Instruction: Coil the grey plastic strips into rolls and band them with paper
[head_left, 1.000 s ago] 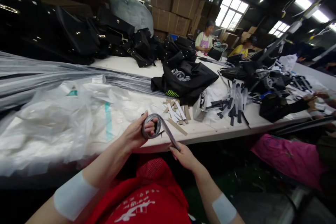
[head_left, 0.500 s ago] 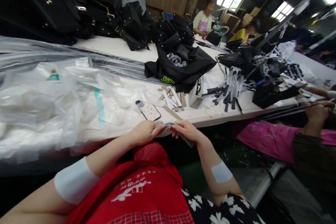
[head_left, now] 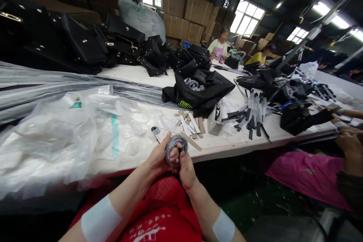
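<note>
Both hands are closed round a coiled grey strap [head_left: 179,141], held up in front of the red apron at the table's front edge. My left hand [head_left: 159,155] grips the coil's left side, some fingers hidden behind it. My right hand [head_left: 185,166] holds the coil's right and lower side, fingertips reaching into the ring. Just behind the hands lies a phone [head_left: 157,133], partly covered by my left hand. Beside it is a small heap of white and brown card strips [head_left: 187,123]. A black fabric bag [head_left: 210,92] beyond them has similar grey coils [head_left: 193,84] on it.
Clear plastic bags [head_left: 65,132] cover the table's left, with long plastic-wrapped strips [head_left: 85,83] behind. Black handbags [head_left: 85,41] line the back. A small metal box [head_left: 215,121] and black-and-grey straps [head_left: 253,115] lie to the right. A co-worker's arms [head_left: 347,136] are at far right.
The grey strap, stretched between both hands before, now shows as a round coil raised between them. My hands have come closer together. The head view has tilted up.
</note>
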### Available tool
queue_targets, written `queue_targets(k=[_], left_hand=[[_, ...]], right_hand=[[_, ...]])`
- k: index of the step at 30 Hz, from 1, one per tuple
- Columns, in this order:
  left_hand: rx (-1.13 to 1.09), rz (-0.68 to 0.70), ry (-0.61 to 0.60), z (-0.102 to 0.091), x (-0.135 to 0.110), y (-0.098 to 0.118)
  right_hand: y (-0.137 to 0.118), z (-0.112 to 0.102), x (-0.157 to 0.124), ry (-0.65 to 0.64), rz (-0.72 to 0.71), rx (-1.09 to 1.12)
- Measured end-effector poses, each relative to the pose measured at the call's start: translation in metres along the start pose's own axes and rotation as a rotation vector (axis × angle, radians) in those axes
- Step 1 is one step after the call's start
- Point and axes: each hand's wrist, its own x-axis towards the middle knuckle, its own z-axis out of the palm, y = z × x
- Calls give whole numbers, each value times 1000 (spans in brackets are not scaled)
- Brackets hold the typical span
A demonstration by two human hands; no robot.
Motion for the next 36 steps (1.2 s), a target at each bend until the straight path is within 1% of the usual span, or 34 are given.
queue_targets(k=[1,3,4,5,6,7,8,9,10,11,12,13,14,15,18,19,20,22,23,26,28,30,31,32,33,34,36], left_hand=[[16,3,10,-1,-1,-2],[126,29,53,-5,-3,-2],[227,84,95,-9,-4,-1],[354,169,148,-12,-5,1],[501,270,200,-15,-7,4],[656,367,234,-18,-8,7],[813,430,230,-20,-10,9],[962,449,182,-21,-12,11],[1093,434,106,-22,-13,12],[1197,402,20,-21,-15,11],[1266,374,-50,-20,-15,10],[1297,364,-81,-19,-15,8],[1293,373,-66,-18,-14,6],[1260,394,-12,-17,-13,3],[1052,472,240,-17,-11,-5],[978,489,302,-17,-11,-7],[915,496,334,-17,-11,-9],[827,477,322,-16,-14,-10],[807,446,281,-16,-16,-9],[854,318,108,-16,-22,-8],[926,268,48,-19,-25,-11],[949,248,82,-25,-27,-19],[942,236,121,-30,-28,-24],[933,215,163,-35,-30,-30],[926,190,203,-40,-32,-36],[922,164,238,-45,-34,-43],[913,112,268,-53,-40,-58]], right_hand=[[-1,0,0,21,5,-2],[-8,-8,-1,44,-7,-40],[-14,-16,-1,54,-33,-84],[-21,-26,-1,50,-62,-155],[-29,-35,-1,23,-85,-255],[-37,-44,-2,-40,-92,-382],[-46,-52,-3,-133,-81,-521],[-53,-58,-3,-236,-55,-652],[-59,-62,-4,-329,-25,-756],[-64,-64,-4,-396,-2,-823],[-67,-65,-4,-418,9,-852],[-68,-64,-4,-400,8,-846],[-67,-62,-3,-360,-2,-811],[-65,-59,-3,-319,-20,-754],[-51,-52,-2,-232,-99,-536],[-47,-51,-2,-209,-112,-468],[-43,-50,-2,-183,-112,-418],[-41,-51,-3,-158,-85,-390],[-43,-52,-3,-187,-72,-413],[-54,-57,-3,-399,-88,-566],[-57,-59,-2,-520,-94,-634],[-54,-61,1,-593,-43,-633],[-50,-64,4,-609,1,-614],[-45,-68,9,-597,37,-598],[-39,-73,16,-533,45,-605],[-33,-79,24,-414,20,-651],[-22,-92,40,-82,-105,-853]])
